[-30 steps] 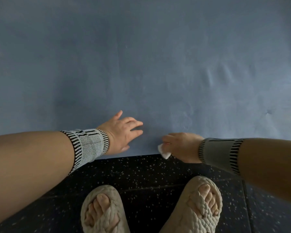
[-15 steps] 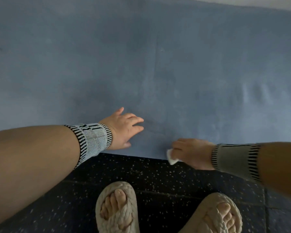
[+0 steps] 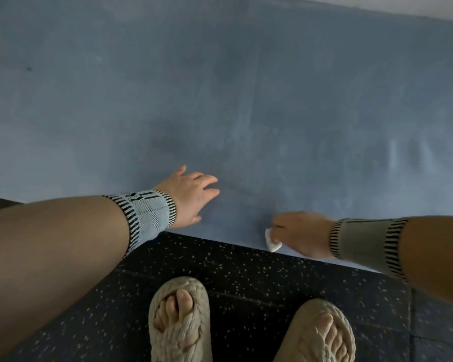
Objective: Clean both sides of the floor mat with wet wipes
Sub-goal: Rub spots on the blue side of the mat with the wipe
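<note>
2 feet in woven beige sandals [image 3: 179,322] stand on black speckled floor [image 3: 220,270] at the near edge of a blue floor mat [image 3: 272,100]. The right hand [image 3: 302,232], its grip clenched around a crumpled white wet wipe [image 3: 272,241], works at the mat's near border. The left hand [image 3: 190,195] lies flat, fingers released and spread, on the mat just beyond. Both wrists wear striped bands. Farther out, the mat shows dark blotches, pale streaks and a faint crease.
</note>
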A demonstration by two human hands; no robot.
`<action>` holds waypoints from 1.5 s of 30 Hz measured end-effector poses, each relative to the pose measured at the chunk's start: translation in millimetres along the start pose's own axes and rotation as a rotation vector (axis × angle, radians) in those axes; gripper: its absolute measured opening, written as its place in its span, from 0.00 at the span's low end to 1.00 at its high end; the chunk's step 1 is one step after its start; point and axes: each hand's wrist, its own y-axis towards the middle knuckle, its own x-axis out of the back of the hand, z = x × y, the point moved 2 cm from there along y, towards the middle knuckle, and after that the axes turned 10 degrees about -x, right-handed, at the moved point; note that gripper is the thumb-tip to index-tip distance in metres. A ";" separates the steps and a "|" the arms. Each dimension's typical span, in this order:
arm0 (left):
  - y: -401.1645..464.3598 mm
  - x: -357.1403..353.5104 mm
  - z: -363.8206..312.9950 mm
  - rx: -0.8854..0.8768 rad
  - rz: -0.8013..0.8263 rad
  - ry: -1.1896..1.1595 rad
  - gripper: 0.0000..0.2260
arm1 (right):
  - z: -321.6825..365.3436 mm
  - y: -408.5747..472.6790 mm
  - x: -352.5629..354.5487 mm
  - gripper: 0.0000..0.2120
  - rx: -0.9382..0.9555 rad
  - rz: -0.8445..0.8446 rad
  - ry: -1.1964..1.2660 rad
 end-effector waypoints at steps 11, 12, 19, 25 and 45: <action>7.5 5.0 7.9 0.023 0.006 0.035 0.35 | -54.1 33.0 33.7 0.16 -0.331 -0.366 0.158; 9.3 4.7 4.6 0.017 0.002 0.025 0.35 | -24.1 31.5 21.8 0.16 -0.170 -0.304 0.176; 14.5 4.4 3.1 0.017 0.029 0.052 0.35 | -59.4 32.5 42.4 0.12 -0.370 -0.467 0.291; 13.1 11.0 1.5 0.147 0.008 -0.050 0.32 | 41.8 47.5 13.8 0.16 0.063 -0.179 0.251; 19.9 7.9 17.8 0.325 -0.207 -0.242 0.29 | 16.8 100.1 53.4 0.10 -0.050 -0.283 0.148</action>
